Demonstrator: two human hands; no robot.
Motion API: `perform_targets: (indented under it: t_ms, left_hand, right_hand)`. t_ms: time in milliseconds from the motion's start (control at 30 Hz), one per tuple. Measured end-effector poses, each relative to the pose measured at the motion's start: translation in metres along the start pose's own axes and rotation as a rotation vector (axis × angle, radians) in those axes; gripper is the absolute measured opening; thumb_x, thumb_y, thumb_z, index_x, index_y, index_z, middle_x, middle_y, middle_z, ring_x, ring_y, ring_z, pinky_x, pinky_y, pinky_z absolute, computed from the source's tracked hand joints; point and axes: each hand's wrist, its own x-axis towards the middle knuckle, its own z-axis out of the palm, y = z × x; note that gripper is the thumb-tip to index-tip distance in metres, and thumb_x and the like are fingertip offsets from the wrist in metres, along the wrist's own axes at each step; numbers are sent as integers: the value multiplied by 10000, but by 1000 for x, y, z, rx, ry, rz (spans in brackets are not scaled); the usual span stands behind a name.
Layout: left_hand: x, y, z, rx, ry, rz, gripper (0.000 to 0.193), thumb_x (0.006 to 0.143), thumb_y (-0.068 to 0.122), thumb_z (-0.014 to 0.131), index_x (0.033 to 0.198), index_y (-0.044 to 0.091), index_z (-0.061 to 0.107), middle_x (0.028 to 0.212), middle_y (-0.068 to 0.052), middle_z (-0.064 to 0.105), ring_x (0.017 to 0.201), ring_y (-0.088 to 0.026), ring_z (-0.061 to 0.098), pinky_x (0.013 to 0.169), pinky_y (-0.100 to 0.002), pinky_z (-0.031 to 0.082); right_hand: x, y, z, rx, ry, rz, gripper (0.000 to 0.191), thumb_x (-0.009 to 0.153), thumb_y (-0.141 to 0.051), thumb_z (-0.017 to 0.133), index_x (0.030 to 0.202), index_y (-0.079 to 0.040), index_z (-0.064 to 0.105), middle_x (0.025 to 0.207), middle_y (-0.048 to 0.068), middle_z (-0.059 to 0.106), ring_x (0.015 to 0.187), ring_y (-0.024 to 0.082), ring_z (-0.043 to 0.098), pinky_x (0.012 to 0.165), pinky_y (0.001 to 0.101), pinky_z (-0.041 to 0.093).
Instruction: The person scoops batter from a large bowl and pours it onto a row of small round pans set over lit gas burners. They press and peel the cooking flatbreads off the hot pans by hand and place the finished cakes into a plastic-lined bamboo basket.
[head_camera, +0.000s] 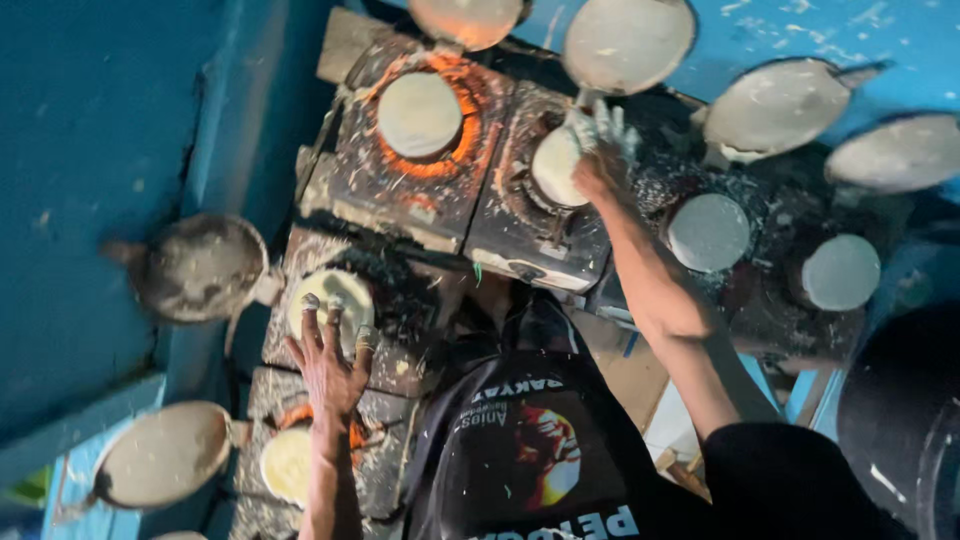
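Note:
My left hand (332, 362) reaches forward with fingers spread, and its pale-capped fingertips press on a round, pale flat cake (328, 300) lying on a crusted burner at the lower left. My right hand (600, 150), dusted white, stretches to the upper middle. Its fingers touch the edge of another round flat cake (553, 167) on a dark stove block (530, 235). Neither hand grips anything. My black printed shirt (520, 450) fills the lower centre.
More flat cakes cook on burners: one ringed by orange glow (420, 114), two at the right (708, 232) (842, 272), one at the lower left (287, 464). Round handled lids (198, 268) (165, 455) (628, 42) (778, 105) lean against the blue walls (90, 150).

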Motion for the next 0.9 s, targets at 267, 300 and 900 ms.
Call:
perform_targets:
  t_ms: [267, 300, 900]
  left_hand:
    - [100, 76, 34, -341, 19, 239, 409, 923, 94, 651, 1327, 29, 639, 1530, -326, 460, 1417, -498, 451, 1164, -476, 414]
    - [118, 86, 40, -374, 21, 256, 388, 952, 100, 644, 1332, 21, 639, 1509, -315, 485, 1400, -487, 473, 1156, -471, 425]
    - [301, 121, 77, 109, -177, 380, 696, 740, 371, 760, 1384, 152, 612, 1527, -171, 488, 1466, -453, 335, 1132, -746, 23]
  right_hand:
    - [-64, -29, 29, 472, 272, -654, 348, 1074, -283, 491, 1253, -59, 689, 1277, 213, 669, 1221, 375, 588, 1102, 498, 439]
    - [-71, -23, 30, 509, 271, -680, 349, 1077, -285, 487, 1252, -58, 687, 1273, 212, 669, 1215, 373, 590, 1096, 497, 442]
    - [-12, 25, 22, 644, 436, -150, 380, 1126, -323, 421, 1234, -38, 649, 1198, 192, 670, 1099, 345, 629, 992, 472, 494]
